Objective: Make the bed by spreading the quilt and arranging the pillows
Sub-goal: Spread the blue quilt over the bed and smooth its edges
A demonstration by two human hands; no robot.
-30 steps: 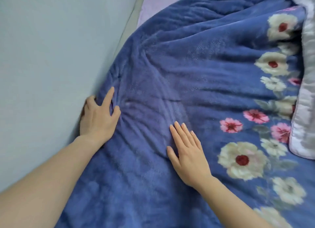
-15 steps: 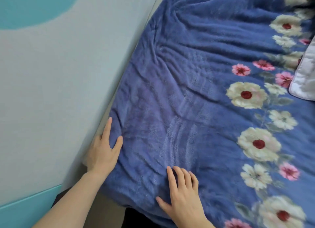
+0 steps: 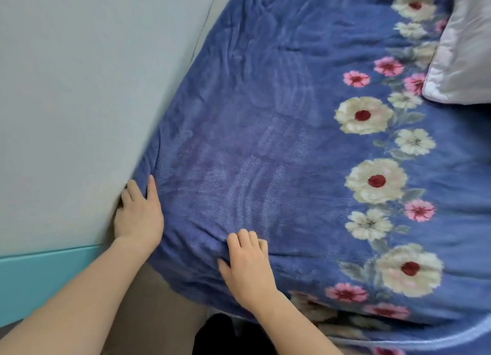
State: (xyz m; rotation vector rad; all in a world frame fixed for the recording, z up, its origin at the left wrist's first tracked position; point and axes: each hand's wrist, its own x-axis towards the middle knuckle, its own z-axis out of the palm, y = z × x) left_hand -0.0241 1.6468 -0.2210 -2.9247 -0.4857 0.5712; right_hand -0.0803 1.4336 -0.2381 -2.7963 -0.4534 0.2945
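Resting hands on blue quilt

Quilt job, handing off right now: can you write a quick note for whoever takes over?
Left hand: at the edge of the quilt against the wall, thumb on top, fingers down the gap; grip unclear.
Right hand: fingers curled into the quilt by its near edge.
Done: quilt spread, mostly flat, light creases further up.
Left: tidy this corner, then place the pillow, now lying on the quilt at far right.
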